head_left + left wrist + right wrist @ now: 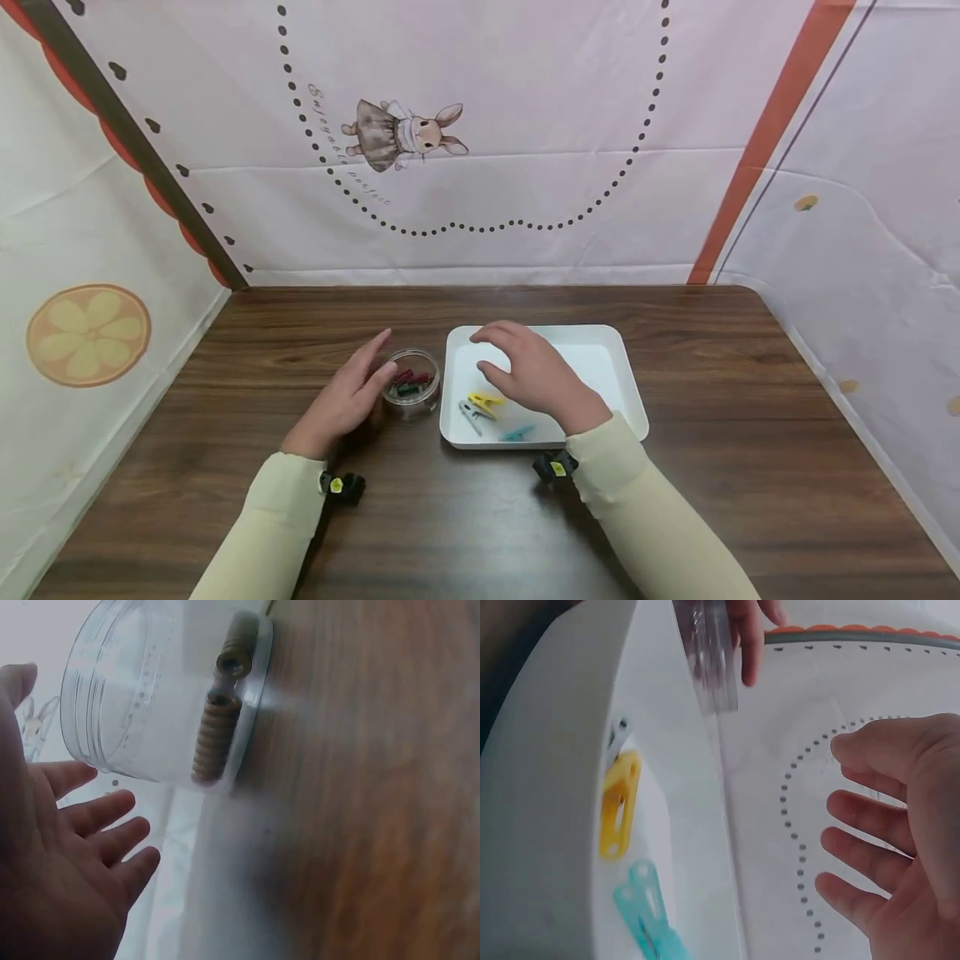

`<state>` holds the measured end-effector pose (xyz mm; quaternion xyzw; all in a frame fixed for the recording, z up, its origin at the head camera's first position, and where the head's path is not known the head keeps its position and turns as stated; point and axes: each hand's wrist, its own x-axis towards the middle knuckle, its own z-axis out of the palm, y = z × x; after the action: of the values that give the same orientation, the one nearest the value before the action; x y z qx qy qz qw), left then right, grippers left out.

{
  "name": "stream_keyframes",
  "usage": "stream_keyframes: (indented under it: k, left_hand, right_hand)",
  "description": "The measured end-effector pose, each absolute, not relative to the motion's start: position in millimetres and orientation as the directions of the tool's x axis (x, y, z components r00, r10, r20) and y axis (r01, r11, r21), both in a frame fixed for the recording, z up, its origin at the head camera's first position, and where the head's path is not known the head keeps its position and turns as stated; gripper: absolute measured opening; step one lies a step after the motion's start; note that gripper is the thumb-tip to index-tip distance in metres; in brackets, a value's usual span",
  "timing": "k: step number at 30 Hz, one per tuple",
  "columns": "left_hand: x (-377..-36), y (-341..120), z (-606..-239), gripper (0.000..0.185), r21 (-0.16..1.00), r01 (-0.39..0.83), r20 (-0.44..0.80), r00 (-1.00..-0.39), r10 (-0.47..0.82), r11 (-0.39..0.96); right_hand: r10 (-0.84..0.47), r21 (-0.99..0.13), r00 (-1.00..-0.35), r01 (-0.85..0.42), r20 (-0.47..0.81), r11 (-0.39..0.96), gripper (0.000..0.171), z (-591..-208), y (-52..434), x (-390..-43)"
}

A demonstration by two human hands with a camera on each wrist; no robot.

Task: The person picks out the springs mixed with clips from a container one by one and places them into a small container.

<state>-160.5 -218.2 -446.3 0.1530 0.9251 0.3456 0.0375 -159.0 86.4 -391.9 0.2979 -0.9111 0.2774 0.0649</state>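
Note:
My left hand, its fingers extended and slightly bent, is at the left side of a clear round jar. Inside the jar lie several small coil springs, red and dark green in the head view; two show at its bottom in the left wrist view. Over a white rectangular tray hovers my right hand, thumb and fingers spread apart around nothing. Near the tray's front left corner lie a yellow clothespin, a grey clothespin and a teal clothespin.
Jar and tray stand side by side on a dark wooden table. Behind the table and along its sides hangs a pale printed cloth with a rabbit figure. A small black camera sits at each wrist.

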Motion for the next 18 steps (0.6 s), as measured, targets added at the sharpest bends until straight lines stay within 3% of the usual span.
stream_keyframes:
  k: [18]
  left_hand:
    - [-162.4, -233.3, -434.7, 0.075, 0.431, 0.248, -0.018, -0.959, 0.283, 0.868]
  right_hand:
    - [-0.405, -0.408, -0.894, -0.447, 0.189, 0.796, 0.049, -406.2, 143.0, -157.4]
